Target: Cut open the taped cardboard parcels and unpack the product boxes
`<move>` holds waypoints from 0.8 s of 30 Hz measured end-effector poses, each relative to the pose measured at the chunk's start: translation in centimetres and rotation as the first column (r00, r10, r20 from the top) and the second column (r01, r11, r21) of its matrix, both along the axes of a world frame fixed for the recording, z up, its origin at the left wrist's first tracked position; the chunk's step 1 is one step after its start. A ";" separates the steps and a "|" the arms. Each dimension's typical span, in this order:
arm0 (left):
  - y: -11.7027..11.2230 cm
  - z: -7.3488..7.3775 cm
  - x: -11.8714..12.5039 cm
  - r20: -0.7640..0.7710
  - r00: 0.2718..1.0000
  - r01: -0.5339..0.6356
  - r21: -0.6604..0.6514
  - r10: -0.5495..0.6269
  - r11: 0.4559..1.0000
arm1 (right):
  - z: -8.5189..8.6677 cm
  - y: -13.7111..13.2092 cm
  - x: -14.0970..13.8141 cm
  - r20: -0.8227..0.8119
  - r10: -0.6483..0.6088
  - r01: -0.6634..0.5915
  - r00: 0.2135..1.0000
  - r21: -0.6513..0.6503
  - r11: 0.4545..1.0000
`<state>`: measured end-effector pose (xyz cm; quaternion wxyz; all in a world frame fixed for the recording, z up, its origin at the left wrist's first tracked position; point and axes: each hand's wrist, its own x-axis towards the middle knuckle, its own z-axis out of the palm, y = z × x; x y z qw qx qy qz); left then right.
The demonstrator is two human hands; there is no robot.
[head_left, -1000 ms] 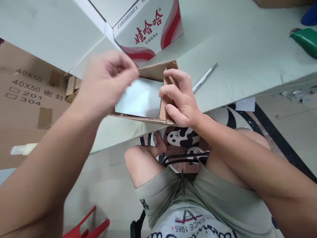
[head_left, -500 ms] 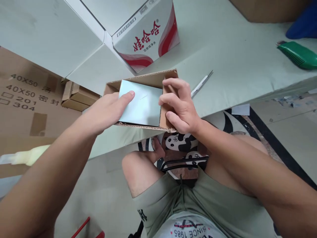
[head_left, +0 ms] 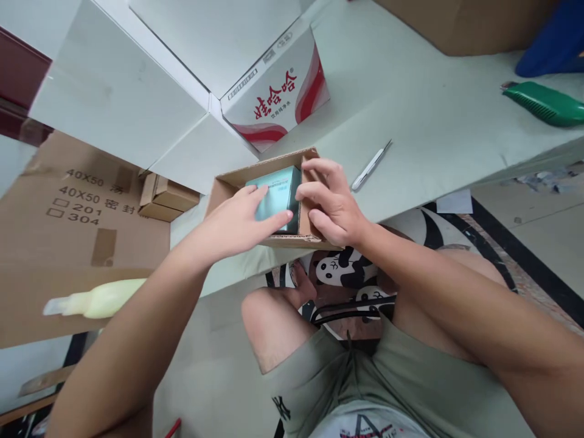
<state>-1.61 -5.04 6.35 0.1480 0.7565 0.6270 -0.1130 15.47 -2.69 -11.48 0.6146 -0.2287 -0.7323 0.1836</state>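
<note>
At the table's [head_left: 438, 140] near edge, our left hand [head_left: 241, 222], fingers apart, touches the teal box [head_left: 278, 198] inside the carton [head_left: 221, 193], whose end our right hand [head_left: 335, 201] clamps. We're likely adjusting the box; the next move needs a braced carton.

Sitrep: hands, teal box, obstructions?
Left hand on teal box, fingers spread. Right hand curled over end wall of carton. Teal box inside carton. Slim white tool lies apart, not in the way.
</note>
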 end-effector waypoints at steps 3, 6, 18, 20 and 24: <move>0.6 -0.7 -0.9 -0.016 0.998 -0.067 -0.009 0.066 0.998 | 0.0 0.1 0.1 -0.040 -0.007 0.006 0.999 -0.031 0.999; 0.7 -0.8 -0.8 0.019 0.997 -0.080 -0.062 0.081 0.995 | 0.1 -0.1 -0.2 -0.056 -0.012 0.012 0.998 0.002 1.000; 2.4 -0.6 1.5 -0.127 0.969 -0.226 -0.114 0.211 0.967 | 0.2 0.4 -0.4 -0.156 -0.147 0.128 0.977 -0.127 0.984; 2.5 -0.9 1.6 -0.131 0.966 -0.238 -0.104 0.224 0.966 | 0.3 0.4 -0.4 -0.164 -0.115 0.095 0.980 -0.127 0.987; 2.3 -1.2 2.0 -0.103 0.955 -0.280 -0.027 0.276 0.959 | 0.3 0.4 -0.4 -0.191 -0.012 0.002 0.981 -0.049 0.999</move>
